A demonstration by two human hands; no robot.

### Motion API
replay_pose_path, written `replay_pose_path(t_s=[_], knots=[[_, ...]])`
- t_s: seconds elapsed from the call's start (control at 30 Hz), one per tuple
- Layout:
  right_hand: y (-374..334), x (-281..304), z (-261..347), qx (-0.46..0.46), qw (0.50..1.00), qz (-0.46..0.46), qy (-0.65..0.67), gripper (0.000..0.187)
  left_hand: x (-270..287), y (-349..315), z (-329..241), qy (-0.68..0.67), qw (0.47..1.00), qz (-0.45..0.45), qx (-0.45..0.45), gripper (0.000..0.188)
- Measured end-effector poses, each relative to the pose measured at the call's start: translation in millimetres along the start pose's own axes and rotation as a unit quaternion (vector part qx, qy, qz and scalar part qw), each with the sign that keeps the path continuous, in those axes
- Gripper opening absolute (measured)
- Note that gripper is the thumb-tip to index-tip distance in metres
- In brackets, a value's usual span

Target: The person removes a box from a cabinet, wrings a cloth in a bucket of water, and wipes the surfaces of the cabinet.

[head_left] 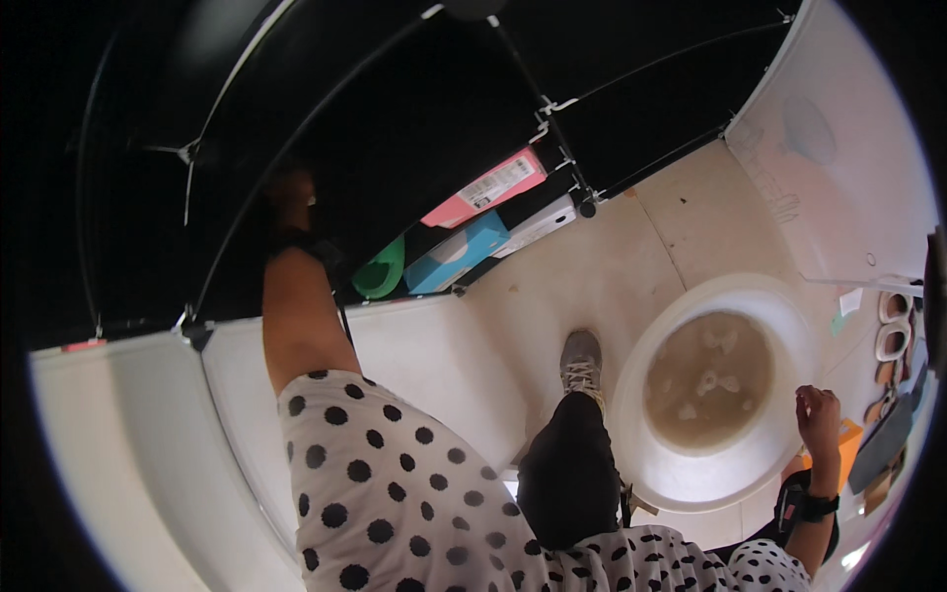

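Observation:
My left arm stretches into a dark compartment of the black cube shelf (360, 153). My left hand (294, 192) is deep in shadow there, so its fingers and anything in them cannot be made out. To the right of that forearm lie a green plastic item (382, 270), a blue box (459, 255), a pink box (485, 189) with a white label, and a white box (536, 229). My right hand (817, 422) hangs at my right side with its fingers curled in and nothing visible in them, apart from the shelf.
A large round white tub (631, 405) stands on the floor beside my grey shoe (581, 360). Several shoes (893, 326) and an orange item (848, 449) are at the far right. A pale panel (838, 158) rises at the upper right.

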State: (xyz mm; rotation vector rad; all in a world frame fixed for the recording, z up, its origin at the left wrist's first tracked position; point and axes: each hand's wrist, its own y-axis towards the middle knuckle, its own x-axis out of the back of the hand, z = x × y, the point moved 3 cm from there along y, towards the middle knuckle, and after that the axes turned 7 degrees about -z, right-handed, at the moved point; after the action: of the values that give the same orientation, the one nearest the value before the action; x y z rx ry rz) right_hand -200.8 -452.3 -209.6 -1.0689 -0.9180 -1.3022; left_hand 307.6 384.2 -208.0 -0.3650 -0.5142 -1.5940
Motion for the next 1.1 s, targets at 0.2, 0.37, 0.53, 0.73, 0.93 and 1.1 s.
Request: replay_pose_path(t_s=[0.2,0.37,0.53,0.73,0.93,1.1], knots=[[1.2,1.8,3.1,-0.025,1.0,0.004,-0.016,0.007,110.3,84.1,-99.1,-0.297,0.947,-0.031,0.117,0.034],[21.8,-0.2,17.8,0.018,0.999,-0.007,0.026,0.008,262.4,66.0,-111.6,-0.318,0.946,-0.059,0.001,0.032],[17.4,14.5,25.0,0.049,0.997,-0.048,0.04,0.011,349.2,-21.0,-147.5,-0.386,0.878,-0.252,-0.126,0.033],[-4.2,37.3,28.7,0.042,0.995,-0.08,0.05,0.014,350.8,-144.8,-111.7,-0.507,0.847,-0.124,-0.098,0.031],[-10.9,53.0,41.3,0.075,0.991,-0.101,0.045,0.014,217.6,-162.1,-44.6,-0.407,0.885,-0.01,0.228,0.028],[-7.8,49.7,51.0,0.08,0.991,-0.093,0.054,0.012,278.8,-180.6,-99.2,-0.45,0.857,-0.236,0.082,0.024]])
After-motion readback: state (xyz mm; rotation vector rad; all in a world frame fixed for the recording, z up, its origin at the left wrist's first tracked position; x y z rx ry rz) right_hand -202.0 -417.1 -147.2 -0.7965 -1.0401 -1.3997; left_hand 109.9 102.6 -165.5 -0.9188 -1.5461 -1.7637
